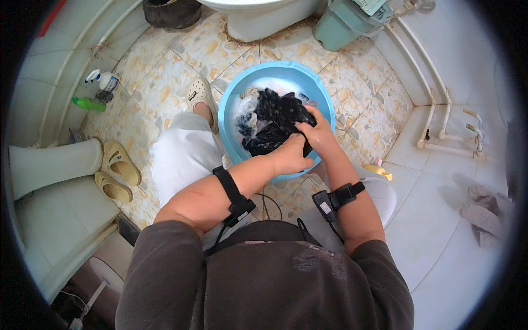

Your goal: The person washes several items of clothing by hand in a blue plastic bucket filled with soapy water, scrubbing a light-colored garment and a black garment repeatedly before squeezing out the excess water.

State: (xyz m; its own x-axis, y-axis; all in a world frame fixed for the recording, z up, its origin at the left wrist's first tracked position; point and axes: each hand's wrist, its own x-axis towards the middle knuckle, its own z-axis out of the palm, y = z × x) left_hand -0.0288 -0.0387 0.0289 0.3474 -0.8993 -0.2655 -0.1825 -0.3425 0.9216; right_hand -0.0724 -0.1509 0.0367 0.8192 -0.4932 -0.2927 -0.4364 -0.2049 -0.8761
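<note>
A light-blue plastic basin (223,111) stands on the tiled floor before me, with white suds and wet cloth inside. Black wet fabric (280,109) lies bunched in it and rises above the foam. My left hand (293,154) reaches across to the basin's near right side and grips the lower part of the black fabric; its fingertips are partly hidden. Close beside it, my right hand (317,130) holds the fabric's right edge, thumb and fingers bent over it. Paler cloth (252,93) shows at the far left of the basin.
A toilet base (268,24) and a green bin (338,24) stand beyond the basin. On the left are a spray bottle (109,81), a green bottle (90,104) and yellow-beige slippers (122,165). A yellow bottle (377,171) stands at right, near white wall pipes (449,146).
</note>
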